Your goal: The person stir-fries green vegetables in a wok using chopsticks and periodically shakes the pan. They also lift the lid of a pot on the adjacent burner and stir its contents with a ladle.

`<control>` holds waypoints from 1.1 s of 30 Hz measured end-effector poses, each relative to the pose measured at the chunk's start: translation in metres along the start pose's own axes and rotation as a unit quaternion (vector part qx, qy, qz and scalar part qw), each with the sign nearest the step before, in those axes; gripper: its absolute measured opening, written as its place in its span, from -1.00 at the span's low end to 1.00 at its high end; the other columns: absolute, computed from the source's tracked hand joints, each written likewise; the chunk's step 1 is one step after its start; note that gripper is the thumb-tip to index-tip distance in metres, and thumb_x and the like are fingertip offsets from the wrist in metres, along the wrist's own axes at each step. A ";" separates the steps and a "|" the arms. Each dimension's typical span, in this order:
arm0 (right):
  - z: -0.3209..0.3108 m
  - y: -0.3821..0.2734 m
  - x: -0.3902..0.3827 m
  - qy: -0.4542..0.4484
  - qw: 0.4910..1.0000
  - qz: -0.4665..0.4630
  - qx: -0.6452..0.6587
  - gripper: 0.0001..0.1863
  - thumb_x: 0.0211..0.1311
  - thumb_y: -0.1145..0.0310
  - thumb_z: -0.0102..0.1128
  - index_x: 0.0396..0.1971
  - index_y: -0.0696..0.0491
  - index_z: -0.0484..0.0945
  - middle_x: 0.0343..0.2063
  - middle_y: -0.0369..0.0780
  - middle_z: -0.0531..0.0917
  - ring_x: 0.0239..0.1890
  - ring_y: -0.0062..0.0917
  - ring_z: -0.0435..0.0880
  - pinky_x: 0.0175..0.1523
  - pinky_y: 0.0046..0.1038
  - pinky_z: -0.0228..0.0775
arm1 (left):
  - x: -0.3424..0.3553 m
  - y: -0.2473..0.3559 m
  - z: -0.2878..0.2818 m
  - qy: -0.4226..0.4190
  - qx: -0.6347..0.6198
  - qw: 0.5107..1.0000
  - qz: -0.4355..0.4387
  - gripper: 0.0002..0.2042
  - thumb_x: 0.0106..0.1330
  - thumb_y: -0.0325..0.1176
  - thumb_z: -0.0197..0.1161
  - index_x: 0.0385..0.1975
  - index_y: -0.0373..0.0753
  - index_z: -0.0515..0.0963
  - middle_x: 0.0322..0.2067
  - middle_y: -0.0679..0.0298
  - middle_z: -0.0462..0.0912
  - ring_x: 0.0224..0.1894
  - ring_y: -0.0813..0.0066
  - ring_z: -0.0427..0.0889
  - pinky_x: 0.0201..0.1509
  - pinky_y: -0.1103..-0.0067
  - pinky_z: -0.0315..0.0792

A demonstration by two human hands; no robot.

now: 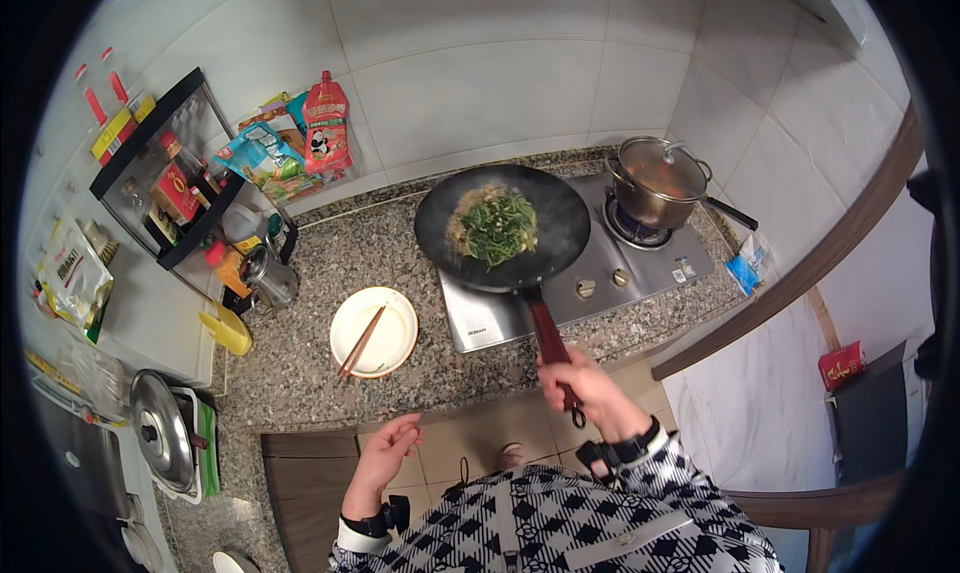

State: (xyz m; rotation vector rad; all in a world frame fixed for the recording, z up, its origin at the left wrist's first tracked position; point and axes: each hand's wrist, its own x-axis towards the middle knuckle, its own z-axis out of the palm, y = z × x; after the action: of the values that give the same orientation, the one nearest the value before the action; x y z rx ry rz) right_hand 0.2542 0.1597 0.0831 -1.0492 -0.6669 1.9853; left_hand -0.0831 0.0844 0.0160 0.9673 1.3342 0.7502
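Note:
My right hand (588, 391) is wrapped round the dark red handle (548, 335) of a black wok (565, 228). Cut green vegetables with paler bits (497, 225) lie heaped in the wok, left of its middle, with a little steam over them. The wok sits over the left side of a steel gas stove (490, 318). My left hand (388, 455) hovers by the counter's front edge, its fingers loosely bent and holding nothing. Nearest to it is a cream bowl (345, 318), across which a pair of brown chopsticks (362, 341) rests.
A glass-lidded pot (658, 185) stands on the right burner, its handle pointing right. Bottles and seasonings fill a black rack (160, 143) at the left, with pouches (325, 128) hanging beside it. A metal lid (155, 428) leans at the lower left. Granite counter (340, 253) surrounds the stove.

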 end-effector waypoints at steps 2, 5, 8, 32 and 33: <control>-0.002 0.004 -0.003 0.026 0.997 0.068 0.005 -0.77 0.16 0.53 0.14 -0.21 0.09 0.35 -0.62 -0.34 0.42 -0.70 -0.67 0.38 -0.64 -0.57 0.21 | -0.003 -0.002 -0.001 0.005 0.000 1.000 0.001 -0.69 0.43 -0.41 0.13 0.14 -0.22 0.48 -0.16 0.33 0.65 -0.19 0.62 0.60 -0.17 0.67 0.43; -0.003 -0.003 0.021 -0.043 0.997 -0.022 0.061 -0.73 0.15 0.54 0.15 -0.15 0.06 0.37 -0.63 -0.36 0.40 -0.71 -0.69 0.35 -0.65 -0.60 0.17 | -0.003 -0.003 -0.002 0.014 0.000 1.000 0.002 -0.70 0.43 -0.41 0.13 0.13 -0.22 0.49 -0.17 0.33 0.65 -0.19 0.61 0.61 -0.17 0.66 0.44; -0.001 -0.009 0.027 -0.011 0.999 -0.034 0.025 -0.74 0.15 0.53 0.15 -0.16 0.07 0.36 -0.63 -0.35 0.42 -0.72 -0.69 0.36 -0.65 -0.61 0.17 | -0.004 -0.004 -0.003 0.008 -0.005 1.000 0.026 -0.70 0.43 -0.41 0.13 0.13 -0.22 0.49 -0.17 0.32 0.65 -0.19 0.60 0.61 -0.16 0.66 0.44; 0.003 -0.017 0.026 -0.038 0.998 -0.048 -0.016 -0.75 0.16 0.53 0.15 -0.18 0.06 0.36 -0.62 -0.37 0.43 -0.70 -0.69 0.38 -0.63 -0.58 0.21 | 0.018 0.019 0.022 -0.054 -0.003 0.996 0.071 -0.72 0.45 -0.37 0.09 0.12 -0.21 0.50 -0.18 0.33 0.67 -0.18 0.60 0.63 -0.13 0.64 0.46; 0.003 -0.019 0.027 -0.041 0.997 -0.063 -0.008 -0.76 0.17 0.52 0.15 -0.18 0.06 0.35 -0.62 -0.37 0.43 -0.70 -0.68 0.38 -0.64 -0.58 0.21 | 0.018 0.021 0.022 -0.058 -0.001 0.995 0.077 -0.71 0.45 -0.37 0.10 0.12 -0.21 0.50 -0.18 0.33 0.66 -0.17 0.60 0.63 -0.13 0.64 0.46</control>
State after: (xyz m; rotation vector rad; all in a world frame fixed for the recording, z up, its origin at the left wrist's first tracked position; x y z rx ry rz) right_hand 0.2495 0.1924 0.0860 -0.9154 -0.7747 1.9260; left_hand -0.0571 0.1064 0.0265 1.1047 1.1686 0.7990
